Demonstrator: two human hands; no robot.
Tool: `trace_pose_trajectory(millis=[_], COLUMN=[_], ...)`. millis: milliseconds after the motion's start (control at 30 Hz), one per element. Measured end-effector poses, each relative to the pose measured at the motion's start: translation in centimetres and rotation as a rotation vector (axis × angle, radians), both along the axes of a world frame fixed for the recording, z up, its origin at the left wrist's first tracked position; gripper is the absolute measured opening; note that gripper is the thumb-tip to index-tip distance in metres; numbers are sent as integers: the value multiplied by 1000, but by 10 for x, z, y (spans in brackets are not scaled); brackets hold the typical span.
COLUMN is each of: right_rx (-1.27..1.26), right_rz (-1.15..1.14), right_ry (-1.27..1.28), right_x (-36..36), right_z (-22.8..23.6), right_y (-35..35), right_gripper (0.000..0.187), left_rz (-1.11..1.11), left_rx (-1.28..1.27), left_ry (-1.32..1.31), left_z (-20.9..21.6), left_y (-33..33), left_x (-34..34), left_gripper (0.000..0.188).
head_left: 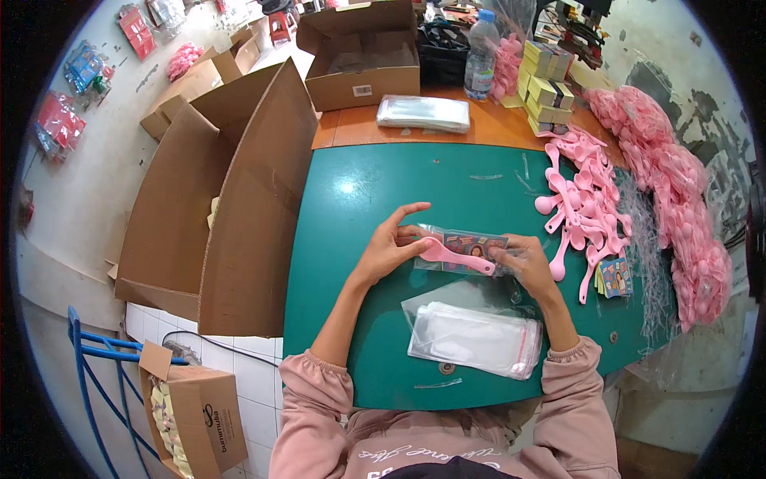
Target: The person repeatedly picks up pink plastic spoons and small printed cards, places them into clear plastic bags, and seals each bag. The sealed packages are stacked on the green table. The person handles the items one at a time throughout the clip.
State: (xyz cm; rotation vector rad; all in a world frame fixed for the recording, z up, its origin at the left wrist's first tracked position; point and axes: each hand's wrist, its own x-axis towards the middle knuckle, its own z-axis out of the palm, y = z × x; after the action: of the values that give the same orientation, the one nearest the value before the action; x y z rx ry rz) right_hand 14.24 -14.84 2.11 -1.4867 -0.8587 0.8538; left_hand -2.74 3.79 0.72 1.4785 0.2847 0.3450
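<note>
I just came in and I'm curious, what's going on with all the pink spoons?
Over a green table, a person's left hand has its thumb on the bowl of a pink spoon. The right hand grips a clear bag with a colourful card. The spoon lies across the card; I can't tell if it's inside the bag. Flat clear bags lie in front of the person, with loose spoons and more cards to the right.

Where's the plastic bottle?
In the head view, the bottle stands up top, right of centre, on the orange tabletop, beyond the right end of the far clear packets.
</note>
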Motion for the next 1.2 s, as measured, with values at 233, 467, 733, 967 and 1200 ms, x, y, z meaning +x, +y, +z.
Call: trace_pose_trajectory(millis=[233, 467, 733, 967, 1200], right_rx=[107, 132, 159, 73, -132], right_rz=[14, 3, 29, 114, -77], right_ry=[128, 9, -730, -883, -1293], right_x=[8, 9, -13, -16, -14], right_z=[-2, -3, 21, -13, -21], right_y=[31, 21, 19, 24, 21], right_gripper=[16, 13, 29, 30, 33], left_rz=[59, 145, -13, -17, 155], left_rx=[-56, -67, -456, -210, -33], left_ry=[-24, -36, 30, 169, 214], left_z=[-4, -4, 5, -7, 4], left_y=[1, -3, -28, -35, -37], left_x=[5, 9, 10, 8, 5], left_gripper=[52, 48, 57, 67, 59])
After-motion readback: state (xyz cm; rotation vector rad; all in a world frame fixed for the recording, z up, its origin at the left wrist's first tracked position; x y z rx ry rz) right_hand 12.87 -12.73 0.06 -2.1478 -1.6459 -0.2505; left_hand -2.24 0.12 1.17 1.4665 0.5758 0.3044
